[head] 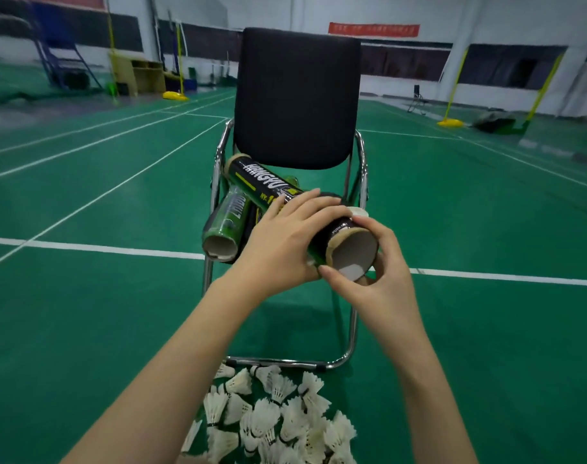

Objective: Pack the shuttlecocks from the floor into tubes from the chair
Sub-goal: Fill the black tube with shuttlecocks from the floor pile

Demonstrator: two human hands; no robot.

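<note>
A black and green shuttlecock tube (252, 179) lies slanted across the seat of the black chair (297, 95), its open near end facing me. My left hand (285, 239) wraps over the tube's body near that end. My right hand (382, 272) holds the open mouth from the right and below, thumb at the rim. The tube's inside looks pale and I cannot see shuttlecocks in it. A second green tube (223, 226) lies under it on the seat's left edge, open end toward me. Several white feather shuttlecocks (275, 416) lie heaped on the floor in front of the chair.
The chair stands on a green badminton court with white lines (118, 249). Its chrome frame (350, 346) runs down to the floor just behind the shuttlecock heap. Yellow net posts (451, 122) and a wooden desk (141, 75) stand far back.
</note>
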